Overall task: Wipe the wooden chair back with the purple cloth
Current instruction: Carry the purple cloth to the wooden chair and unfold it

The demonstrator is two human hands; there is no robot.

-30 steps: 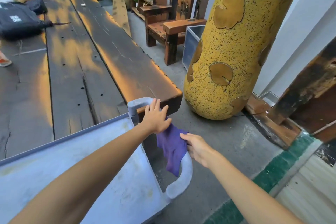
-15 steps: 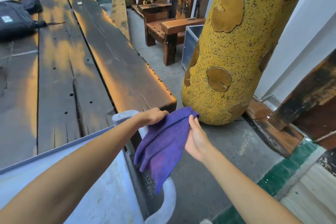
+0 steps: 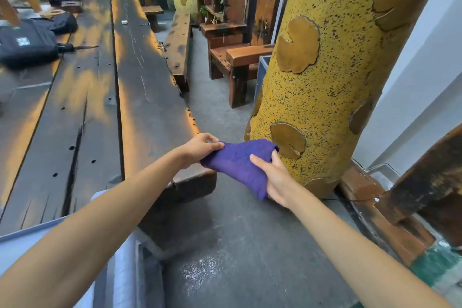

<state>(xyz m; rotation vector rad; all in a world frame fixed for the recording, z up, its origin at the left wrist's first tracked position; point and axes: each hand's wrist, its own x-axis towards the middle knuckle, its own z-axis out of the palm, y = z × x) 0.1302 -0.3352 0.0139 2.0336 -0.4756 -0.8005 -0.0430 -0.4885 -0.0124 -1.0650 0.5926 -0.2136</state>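
Lifted off the cart, purple cloth (image 3: 237,161) is now bunching between your pinching left hand (image 3: 200,148) and gripping right hand (image 3: 273,177), beside the yellow pillar (image 3: 325,82), wooden chair (image 3: 240,57) unwiped.

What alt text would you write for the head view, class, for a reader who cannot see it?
Two bare hands hold a purple cloth in the air: the left hand pinches one end, and the right hand grips the other. Behind stand a long dark wooden table, a speckled yellow pillar and a wooden chair.
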